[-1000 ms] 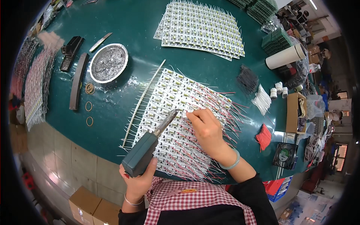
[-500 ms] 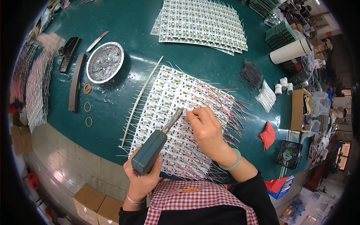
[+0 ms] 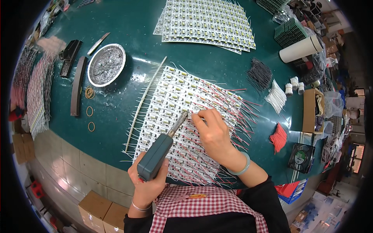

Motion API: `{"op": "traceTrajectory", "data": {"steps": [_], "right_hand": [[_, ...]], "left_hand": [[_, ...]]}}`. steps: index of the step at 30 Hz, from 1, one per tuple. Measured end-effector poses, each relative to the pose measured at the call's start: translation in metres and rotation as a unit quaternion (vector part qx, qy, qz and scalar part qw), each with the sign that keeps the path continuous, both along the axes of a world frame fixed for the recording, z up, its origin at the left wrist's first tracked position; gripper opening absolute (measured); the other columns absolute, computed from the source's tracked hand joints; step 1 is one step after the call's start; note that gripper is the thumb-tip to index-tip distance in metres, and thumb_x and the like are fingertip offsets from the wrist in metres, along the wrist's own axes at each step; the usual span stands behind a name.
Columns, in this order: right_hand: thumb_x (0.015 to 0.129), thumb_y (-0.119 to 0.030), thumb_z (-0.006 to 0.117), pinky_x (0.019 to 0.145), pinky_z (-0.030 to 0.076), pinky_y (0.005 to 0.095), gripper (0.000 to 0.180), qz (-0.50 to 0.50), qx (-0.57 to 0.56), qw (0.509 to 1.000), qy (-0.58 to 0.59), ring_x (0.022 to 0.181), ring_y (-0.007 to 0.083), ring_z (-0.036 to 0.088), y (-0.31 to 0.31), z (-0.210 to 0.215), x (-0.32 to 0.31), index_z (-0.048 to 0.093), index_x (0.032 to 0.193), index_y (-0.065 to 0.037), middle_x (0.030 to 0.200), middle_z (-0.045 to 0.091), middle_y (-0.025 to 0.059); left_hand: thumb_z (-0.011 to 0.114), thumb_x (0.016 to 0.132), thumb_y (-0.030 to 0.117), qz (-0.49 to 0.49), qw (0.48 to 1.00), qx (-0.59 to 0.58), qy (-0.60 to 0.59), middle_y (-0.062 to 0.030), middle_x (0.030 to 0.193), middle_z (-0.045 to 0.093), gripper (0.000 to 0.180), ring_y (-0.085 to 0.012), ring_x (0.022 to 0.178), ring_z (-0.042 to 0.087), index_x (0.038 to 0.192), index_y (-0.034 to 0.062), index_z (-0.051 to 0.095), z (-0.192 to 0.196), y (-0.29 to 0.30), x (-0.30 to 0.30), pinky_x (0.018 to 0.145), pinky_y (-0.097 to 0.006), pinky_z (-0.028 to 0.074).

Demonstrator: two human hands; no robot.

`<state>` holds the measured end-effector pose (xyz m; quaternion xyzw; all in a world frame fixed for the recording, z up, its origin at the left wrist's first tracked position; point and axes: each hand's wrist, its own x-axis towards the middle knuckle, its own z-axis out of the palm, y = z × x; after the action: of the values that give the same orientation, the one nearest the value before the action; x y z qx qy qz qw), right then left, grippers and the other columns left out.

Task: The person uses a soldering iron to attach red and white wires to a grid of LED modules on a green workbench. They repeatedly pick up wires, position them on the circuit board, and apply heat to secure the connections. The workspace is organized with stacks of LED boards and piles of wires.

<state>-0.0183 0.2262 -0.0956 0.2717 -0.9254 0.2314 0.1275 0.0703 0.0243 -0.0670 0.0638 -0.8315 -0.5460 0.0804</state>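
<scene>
My left hand [image 3: 149, 180] is wrapped round the dark green handle of a soldering iron [image 3: 155, 155]. Its metal tip points up and to the right, onto a white panel of small circuit boards [image 3: 159, 112] lying on the green table. Just right of the tip, my right hand [image 3: 211, 132] has thumb and forefinger pinched together low over the panel. What sits between those fingertips is too small to make out. Red and white wires [image 3: 229, 105] stick out from the boards across the panel's right part, some of them under my right hand.
A bowl of grey metal dross [image 3: 107, 65] stands left, near a dark bar [image 3: 79, 87] and rubber bands [image 3: 89, 92]. More board panels [image 3: 206, 23] lie at the back. Black [image 3: 259, 73], white [image 3: 276, 97] and red wire bundles [image 3: 278, 138], plus a small fan [image 3: 300, 157], are right.
Both hands and the soldering iron hold nearly the same place over the panel. The whole view has shifted slightly.
</scene>
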Motion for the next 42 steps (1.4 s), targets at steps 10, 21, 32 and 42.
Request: {"op": "traceTrajectory", "data": {"steps": [10,21,32,42], "right_hand": [[0.068,0.005,0.062,0.068,0.052,0.0334,0.034,-0.004,0.008,1.0,-0.003,0.084,0.0266,0.056,-0.001,0.001,0.001,0.063,0.102,0.006,0.093,0.053,0.0126],[0.068,0.003,0.063,0.066,0.051,0.0336,0.037,-0.017,-0.02,0.999,0.031,0.086,0.0274,0.058,0.011,0.02,0.014,0.064,0.105,0.006,0.095,0.059,0.012],[0.07,0.004,0.064,0.064,0.05,0.0335,0.036,0.003,-0.018,1.0,-0.011,0.083,0.0249,0.056,-0.005,-0.001,0.018,0.064,0.106,0.005,0.093,0.057,0.0108],[0.07,0.006,0.064,0.062,0.05,0.0335,0.035,-0.014,-0.01,1.0,-0.013,0.082,0.0253,0.057,-0.008,-0.001,0.019,0.065,0.105,0.005,0.092,0.057,0.0108]], "left_hand": [[0.077,0.075,0.0,0.071,0.996,0.061,-0.016,-0.0086,0.081,0.069,0.019,-0.0118,0.066,0.064,0.092,-0.005,0.07,0.0,-0.001,0.011,0.06,-0.026,0.052],[0.078,0.076,0.0,0.084,0.995,0.057,-0.018,-0.0091,0.083,0.07,0.022,-0.0115,0.067,0.064,0.094,-0.0065,0.07,-0.002,-0.007,0.019,0.061,-0.026,0.052],[0.077,0.075,-0.002,0.041,0.998,0.049,-0.009,-0.0123,0.088,0.069,0.021,-0.0164,0.074,0.066,0.094,-0.0075,0.069,-0.001,-0.012,0.024,0.064,-0.027,0.052],[0.075,0.075,-0.005,0.014,0.999,0.036,-0.032,-0.0112,0.086,0.067,0.019,-0.0154,0.071,0.064,0.092,-0.0062,0.068,0.003,-0.01,0.021,0.062,-0.026,0.05]]}}
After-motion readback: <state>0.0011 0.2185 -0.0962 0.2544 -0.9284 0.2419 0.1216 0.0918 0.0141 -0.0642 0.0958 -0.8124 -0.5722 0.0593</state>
